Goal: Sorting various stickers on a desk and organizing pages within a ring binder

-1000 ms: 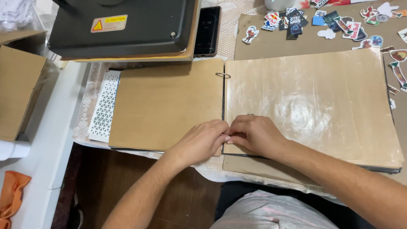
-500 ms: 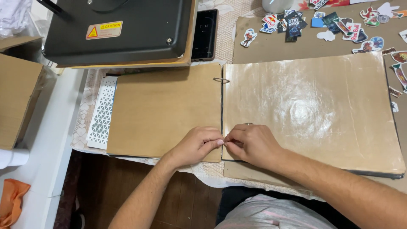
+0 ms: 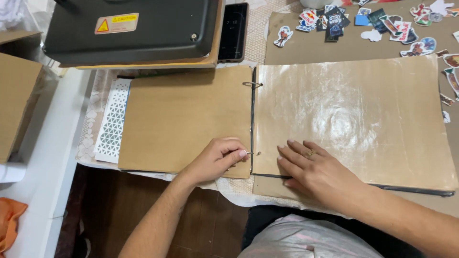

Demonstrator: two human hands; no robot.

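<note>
Fingers of our left hand [image 3: 217, 160] pinch the lower binder ring [image 3: 252, 153] of the open album [image 3: 191, 119] near the counter's front edge; our right hand [image 3: 313, 167] lies flat, holding nothing. We should keep the glossy page [image 3: 354, 114] pressed steady.

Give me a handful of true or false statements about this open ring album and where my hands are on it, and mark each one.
1. The left hand pinches at the lower binder ring by the spine. True.
2. The right hand holds a sticker up off the page. False: it lies flat, palm down, on the glossy right page.
3. The album's left side is a plain brown cover. True.
4. The stickers are stuck on the glossy page. False: they lie loose on brown paper beyond the album's top edge.
5. A dark phone lies beside the black machine. True.
</note>
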